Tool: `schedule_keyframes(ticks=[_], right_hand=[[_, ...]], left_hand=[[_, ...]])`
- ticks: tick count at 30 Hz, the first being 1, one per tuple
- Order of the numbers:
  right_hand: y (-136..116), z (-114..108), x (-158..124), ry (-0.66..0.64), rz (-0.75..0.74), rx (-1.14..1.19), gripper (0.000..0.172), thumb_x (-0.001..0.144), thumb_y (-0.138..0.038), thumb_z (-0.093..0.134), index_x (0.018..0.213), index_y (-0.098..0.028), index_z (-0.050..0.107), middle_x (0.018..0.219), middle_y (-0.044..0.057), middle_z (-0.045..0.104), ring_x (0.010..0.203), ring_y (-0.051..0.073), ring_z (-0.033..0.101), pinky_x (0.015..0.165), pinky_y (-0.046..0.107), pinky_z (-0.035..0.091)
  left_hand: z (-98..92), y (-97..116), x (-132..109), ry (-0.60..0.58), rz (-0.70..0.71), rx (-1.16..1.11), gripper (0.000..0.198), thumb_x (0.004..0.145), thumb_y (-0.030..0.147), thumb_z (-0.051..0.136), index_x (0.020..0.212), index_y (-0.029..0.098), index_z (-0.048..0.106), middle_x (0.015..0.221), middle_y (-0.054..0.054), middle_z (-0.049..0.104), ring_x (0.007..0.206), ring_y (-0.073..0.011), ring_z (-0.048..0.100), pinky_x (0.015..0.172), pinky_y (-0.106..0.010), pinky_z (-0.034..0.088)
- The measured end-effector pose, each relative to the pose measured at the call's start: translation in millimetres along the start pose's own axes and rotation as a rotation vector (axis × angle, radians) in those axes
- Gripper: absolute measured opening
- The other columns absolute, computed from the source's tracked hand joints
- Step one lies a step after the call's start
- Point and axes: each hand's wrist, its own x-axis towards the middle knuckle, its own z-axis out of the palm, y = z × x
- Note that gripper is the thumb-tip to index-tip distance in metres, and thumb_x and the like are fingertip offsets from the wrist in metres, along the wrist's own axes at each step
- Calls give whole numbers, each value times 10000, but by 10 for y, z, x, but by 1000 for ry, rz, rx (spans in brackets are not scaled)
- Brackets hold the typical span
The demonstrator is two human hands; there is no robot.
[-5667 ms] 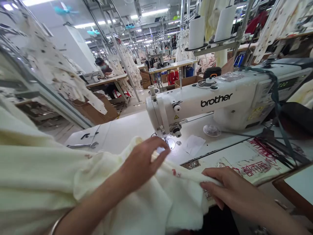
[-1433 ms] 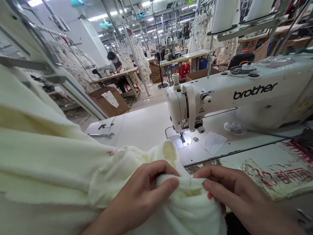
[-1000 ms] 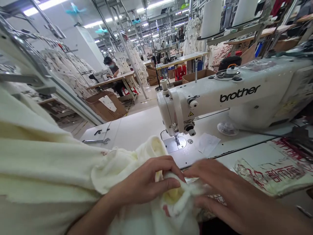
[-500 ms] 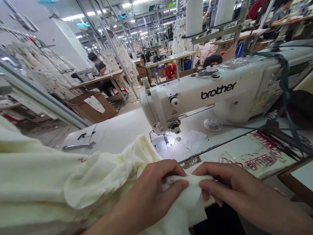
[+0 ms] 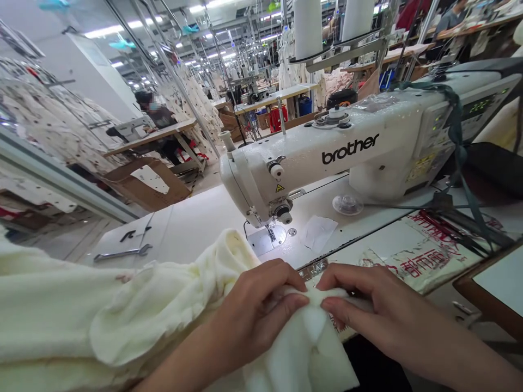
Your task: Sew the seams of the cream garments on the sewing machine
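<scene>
Left hand (image 5: 259,307), right hand (image 5: 376,305) now closer, pinching cream fabric fold (image 5: 304,348)

- Bare white sewing table (image 5: 196,212) lies open ahead of the left hand (image 5: 257,305), up to the presser foot (image 5: 267,235).
- The Brother sewing machine head (image 5: 286,158) stands in the way beyond the right hand (image 5: 371,305).
- An open-end wrench (image 5: 122,252) lies on the table, just past the cream fabric (image 5: 163,305).
</scene>
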Motion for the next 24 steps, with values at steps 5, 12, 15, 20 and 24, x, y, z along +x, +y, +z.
schedule_keyframes(ticks=[5, 12, 15, 20, 24], right_hand=[[-24, 16, 10, 46, -68, -67, 116, 842, -223, 476, 781, -245, 572, 692, -72, 593, 637, 108, 520, 578, 218, 355], [-41, 62, 76, 61, -154, 1, 124, 835, -162, 512, 805, -247, 597, 775, -84, 642, 728, 91, 571, 647, 195, 381], [-21, 100, 90, 103, -191, 12, 124, 829, -156, 508, 815, -239, 599, 801, -69, 651, 760, 101, 586, 668, 200, 393], [64, 146, 214, 102, -120, -18, 111, 813, -188, 514, 799, -226, 618, 764, -37, 654, 717, 133, 587, 638, 232, 392], [143, 155, 500, 52, -44, -41, 90, 800, -213, 526, 734, -206, 585, 650, -40, 595, 628, 124, 548, 586, 225, 383]], left_hand=[[13, -38, -12, 58, -20, -43, 81, 860, 238, 551, 805, 197, 595, 745, 16, 610, 686, -96, 526, 657, -205, 408], [51, -86, -56, 120, 5, 0, 89, 859, 215, 535, 807, 201, 606, 700, 22, 581, 614, -85, 481, 577, -197, 366], [35, -66, -42, 106, -152, 19, 102, 843, 284, 547, 827, 210, 616, 695, 29, 589, 582, -91, 461, 566, -211, 357], [-77, -57, 69, -49, -422, -28, 211, 811, 378, 536, 805, 207, 659, 634, 39, 548, 546, -92, 394, 517, -212, 302], [-163, -250, 238, -140, -516, -68, 212, 766, 340, 524, 724, 173, 647, 567, 46, 452, 545, -89, 374, 501, -208, 278]])
